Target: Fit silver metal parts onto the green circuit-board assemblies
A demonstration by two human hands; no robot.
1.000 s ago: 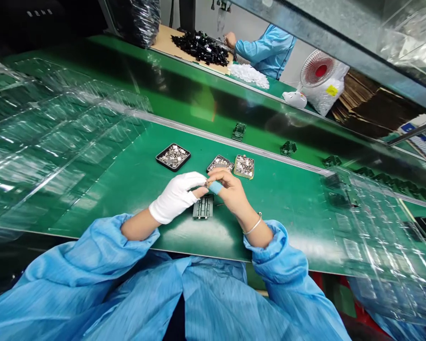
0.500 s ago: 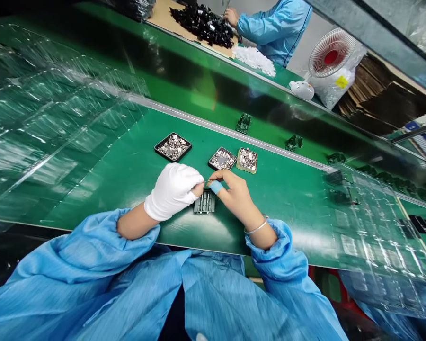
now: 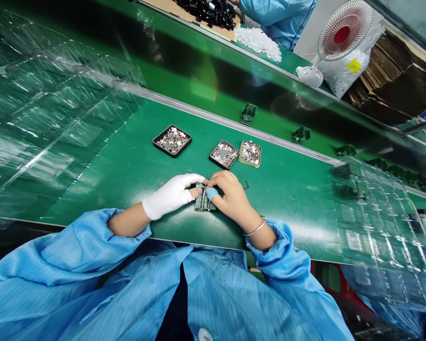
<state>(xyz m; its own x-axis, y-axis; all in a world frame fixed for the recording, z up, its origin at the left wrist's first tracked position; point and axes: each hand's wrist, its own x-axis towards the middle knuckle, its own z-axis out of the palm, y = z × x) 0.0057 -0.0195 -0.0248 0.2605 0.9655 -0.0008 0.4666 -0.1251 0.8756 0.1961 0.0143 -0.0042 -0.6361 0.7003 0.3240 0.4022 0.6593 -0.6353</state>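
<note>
A small green circuit board module (image 3: 205, 204) with metal strips lies on the green table between my hands. My left hand (image 3: 172, 195), in a white glove with bare fingertips, has thumb and fingers closed on the module's upper left part. My right hand (image 3: 230, 194) is bare, with blue tape (image 3: 211, 192) round the thumb. Its thumb and fingers are pinched together at the module's upper right edge; whatever sits between them is hidden. Just right of that hand lies a small dark reddish L-shaped piece (image 3: 247, 184).
Beyond my hands stand a black tray (image 3: 189, 140), another black tray (image 3: 212, 161) and a yellowish tray (image 3: 257, 165), holding small metal parts. Clear plastic trays (image 3: 67, 125) lie left, more (image 3: 372, 227) right. Past a metal rail (image 3: 199, 112) sit several circuit boards (image 3: 248, 114). A co-worker's blue sleeve (image 3: 270, 12) shows behind.
Both hands have lowered onto the module from just above it, where they met at a thin piece. My left fingers have stretched forward. The L-shaped piece now shows. The view has shifted slightly.
</note>
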